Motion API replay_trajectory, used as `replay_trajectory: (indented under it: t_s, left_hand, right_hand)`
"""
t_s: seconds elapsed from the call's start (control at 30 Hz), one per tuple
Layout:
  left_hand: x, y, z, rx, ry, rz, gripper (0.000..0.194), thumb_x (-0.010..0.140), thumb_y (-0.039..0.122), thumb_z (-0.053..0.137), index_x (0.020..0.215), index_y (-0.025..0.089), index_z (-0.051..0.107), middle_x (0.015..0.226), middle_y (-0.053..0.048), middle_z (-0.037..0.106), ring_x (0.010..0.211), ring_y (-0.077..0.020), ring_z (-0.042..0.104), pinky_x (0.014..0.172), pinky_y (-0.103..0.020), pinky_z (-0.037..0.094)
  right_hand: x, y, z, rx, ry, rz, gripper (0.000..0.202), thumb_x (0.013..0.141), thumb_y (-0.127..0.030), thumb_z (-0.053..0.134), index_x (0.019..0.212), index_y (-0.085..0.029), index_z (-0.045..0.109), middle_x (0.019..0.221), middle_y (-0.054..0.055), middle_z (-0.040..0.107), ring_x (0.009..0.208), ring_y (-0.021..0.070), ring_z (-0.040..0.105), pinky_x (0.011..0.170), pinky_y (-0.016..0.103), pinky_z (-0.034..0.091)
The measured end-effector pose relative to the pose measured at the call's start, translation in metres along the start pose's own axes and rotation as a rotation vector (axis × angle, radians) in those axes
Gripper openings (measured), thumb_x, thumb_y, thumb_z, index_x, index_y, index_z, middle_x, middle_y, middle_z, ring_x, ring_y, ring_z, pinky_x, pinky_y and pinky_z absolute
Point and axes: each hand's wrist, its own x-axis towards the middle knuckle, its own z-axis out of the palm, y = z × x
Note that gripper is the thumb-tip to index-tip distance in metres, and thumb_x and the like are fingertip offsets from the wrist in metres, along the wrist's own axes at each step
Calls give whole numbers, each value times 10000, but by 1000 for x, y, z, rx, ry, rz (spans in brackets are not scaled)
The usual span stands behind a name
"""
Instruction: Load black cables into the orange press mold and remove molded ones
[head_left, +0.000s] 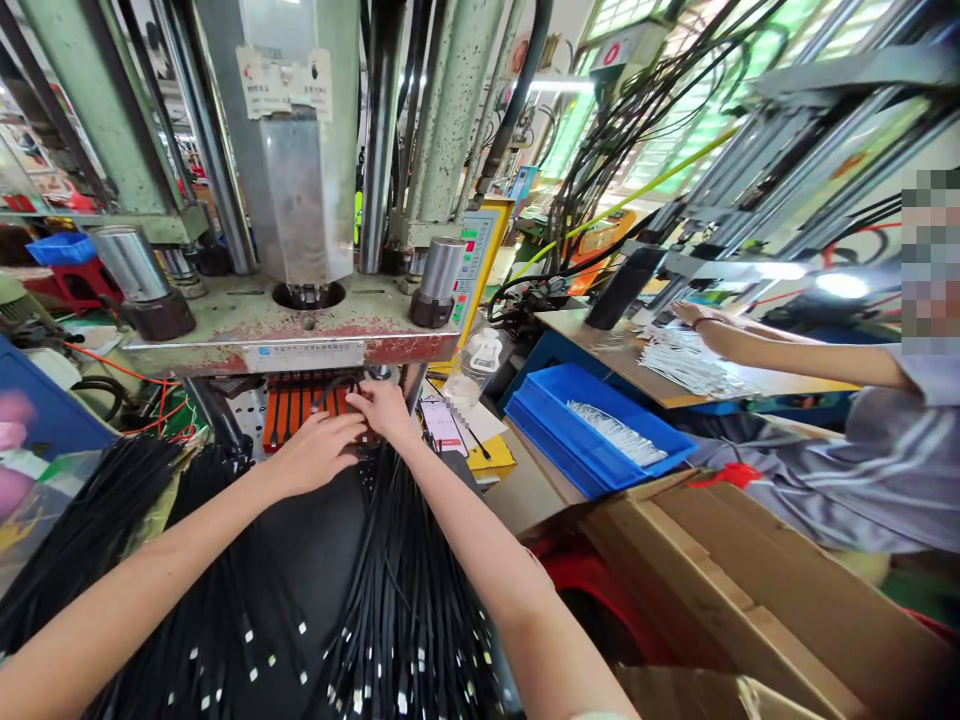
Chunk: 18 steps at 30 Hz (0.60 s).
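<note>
My right hand (pixel 386 410) is at the right end of an orange mould block (pixel 289 412), with thumb and fingertips pinched on a thin black cable (pixel 335 383) that curves up over the block. My left hand (pixel 319 455) lies in front of the block, palm down, fingers stretched towards my right hand and thumb apart. Several black cables lie in the block's parallel slots. Below my right forearm a thick bundle of black cables (pixel 409 590) with silver metal ends spreads over a dark work surface (pixel 300 560). More black cables (pixel 97 530) lie to the left.
Above my hands hangs the press's heavy plate (pixel 300 352), between steel columns. A phone (pixel 442 425) and a plastic bottle (pixel 480 358) stand right of it. Blue bins (pixel 600 430) and a cardboard box (pixel 735 590) are further right. There a co-worker's arms (pixel 795 350) reach over white cables.
</note>
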Motion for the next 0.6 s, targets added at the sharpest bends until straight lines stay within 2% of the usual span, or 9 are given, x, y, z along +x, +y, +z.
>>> replay_trajectory:
  t_s: [0.07, 0.17, 0.27, 0.33, 0.43, 0.53, 0.6]
  left_hand:
    - [-8, -1, 8, 68, -127, 27, 501, 904, 223, 557, 1394, 193, 454, 1465, -132, 475, 1367, -268, 423, 1141, -520, 278]
    - [-9, 2, 6, 113, -184, -11, 540, 948, 342, 501, 1461, 221, 384, 1517, -117, 412, 1406, -252, 372, 1188, -548, 150]
    - [4, -4, -1, 117, -237, -90, 536, 996, 461, 331, 1484, 240, 358, 1546, -86, 366, 1429, -231, 335, 1189, -574, -30]
    - [21, -16, -3, 110, -277, -155, 557, 1010, 473, 218, 1503, 237, 325, 1574, -62, 308, 1453, -216, 285, 1177, -573, -89]
    - [51, -39, -1, 87, -305, -299, 595, 1003, 493, 148, 1515, 238, 307, 1583, -43, 285, 1459, -219, 268, 1196, -539, -26]
    - [79, -61, 5, 65, -284, -461, 616, 994, 494, 157, 1504, 204, 341, 1550, -76, 360, 1436, -248, 312, 1203, -490, 88]
    - [94, -69, 11, 59, -246, -500, 601, 997, 445, 163, 1479, 162, 384, 1523, -102, 404, 1431, -253, 318, 1198, -456, 131]
  right_hand:
    - [-1, -2, -2, -4, -41, 32, 190, 879, -256, 617, 729, -170, 694, 648, -12, 653, 641, 120, 590, 674, 203, 414]
    - [-3, -3, -7, -15, -82, 34, 164, 909, -179, 553, 871, -170, 712, 765, 17, 704, 733, 134, 649, 757, 213, 454]
    - [-7, -3, -10, -117, -59, 11, 263, 893, -106, 532, 1121, -132, 660, 1045, 99, 707, 967, 174, 653, 892, 251, 453]
    - [-12, -1, -9, -203, -62, 4, 338, 884, -102, 543, 1216, -100, 607, 1176, 151, 659, 1105, 209, 607, 969, 288, 428]
    - [-21, 1, -6, -265, -135, 23, 361, 913, -164, 533, 1269, -126, 576, 1192, 148, 652, 1117, 229, 604, 978, 327, 432]
    - [-26, 2, -5, -280, -191, 58, 357, 940, -222, 509, 1290, -178, 566, 1168, 114, 671, 1064, 225, 636, 942, 332, 453]
    - [-26, 1, -7, -297, -221, 74, 360, 945, -240, 504, 1299, -204, 561, 1155, 98, 685, 1054, 230, 646, 930, 338, 460]
